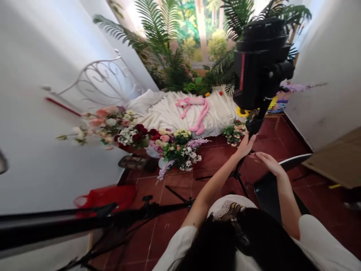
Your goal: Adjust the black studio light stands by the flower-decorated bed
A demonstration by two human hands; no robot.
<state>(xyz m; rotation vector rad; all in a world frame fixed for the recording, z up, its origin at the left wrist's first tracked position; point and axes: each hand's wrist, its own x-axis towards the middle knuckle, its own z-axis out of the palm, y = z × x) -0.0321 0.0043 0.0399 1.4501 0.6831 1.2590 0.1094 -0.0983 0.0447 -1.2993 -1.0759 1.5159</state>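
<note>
A black studio light (261,64) stands at upper right on a black light stand (239,165). My left hand (246,146) is closed around the stand's pole just below the light, thumb and fingers on either side. A little lower, my right hand (267,161) reaches in from the right, its fingertips together at a small dark knob (252,152) on the pole. The fingertips partly hide the knob. The legs of the stand spread on the red tiled floor below my hands.
A bed (166,109) with white cloth carries a pink plush toy (194,103). Flower bunches (175,146) line its front. Another black stand (113,216) crosses the lower left, near a red bag (113,197). A dark chair (270,192) is right of my legs.
</note>
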